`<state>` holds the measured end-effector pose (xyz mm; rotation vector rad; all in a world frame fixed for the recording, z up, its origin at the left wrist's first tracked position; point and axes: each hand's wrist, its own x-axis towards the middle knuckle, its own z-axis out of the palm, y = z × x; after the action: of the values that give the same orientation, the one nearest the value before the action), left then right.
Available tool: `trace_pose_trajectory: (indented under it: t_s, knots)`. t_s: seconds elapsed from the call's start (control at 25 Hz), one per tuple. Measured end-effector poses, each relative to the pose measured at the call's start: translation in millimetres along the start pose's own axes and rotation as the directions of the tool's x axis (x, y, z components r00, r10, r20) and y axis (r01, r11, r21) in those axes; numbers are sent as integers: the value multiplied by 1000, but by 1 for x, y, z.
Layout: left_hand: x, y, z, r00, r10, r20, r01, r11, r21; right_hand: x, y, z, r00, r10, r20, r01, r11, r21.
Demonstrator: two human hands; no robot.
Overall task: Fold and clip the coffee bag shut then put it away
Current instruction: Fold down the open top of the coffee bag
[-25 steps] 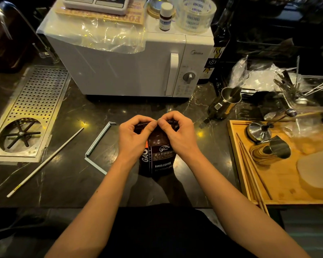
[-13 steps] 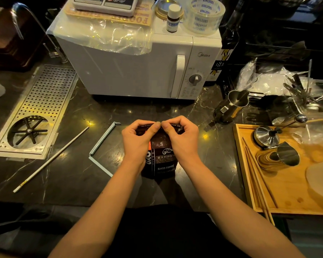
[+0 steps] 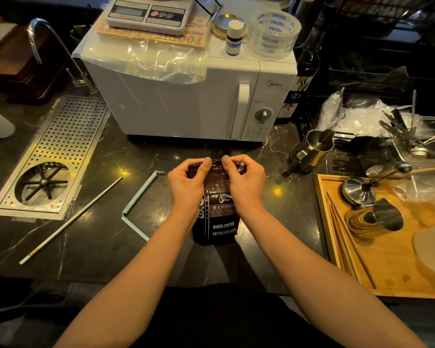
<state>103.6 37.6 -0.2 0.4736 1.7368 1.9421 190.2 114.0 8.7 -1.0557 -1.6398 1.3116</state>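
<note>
Left hand (image 3: pixel 186 187) and right hand (image 3: pixel 245 183): both pinch the folded top of the glossy dark coffee bag (image 3: pixel 219 219), upright near the marble counter's (image 3: pixel 91 249) front edge. Pale, hinged clip (image 3: pixel 138 204): open, bare stone around it.

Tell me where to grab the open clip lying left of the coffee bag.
Probably the far arm of the clip at mid-length, pinched across its narrow width from above. It lies flat on the counter, swung open from its hinge, so the arms sit apart.
</note>
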Motion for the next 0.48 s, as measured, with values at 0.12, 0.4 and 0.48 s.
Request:
trace_pose_trajectory:
  t_s: [0.12, 0.4, 0.48]
  knots:
    - [-3, -4, -1, 1000, 15, 3, -15, 1000, 0, -3, 3, -1, 1000, -4, 1, 4, 1000, -3]
    - [-5, -5, -2, 1000, -3, 1, 3, 1000, 28, -6, 4, -2, 1000, 20, 11, -20, 1000, -1]
    - [-6, -6, -2, 1000, 7, 9, -7, 1000, 30, -6, 5, -2, 1000, 22, 5, -22, 1000, -2]
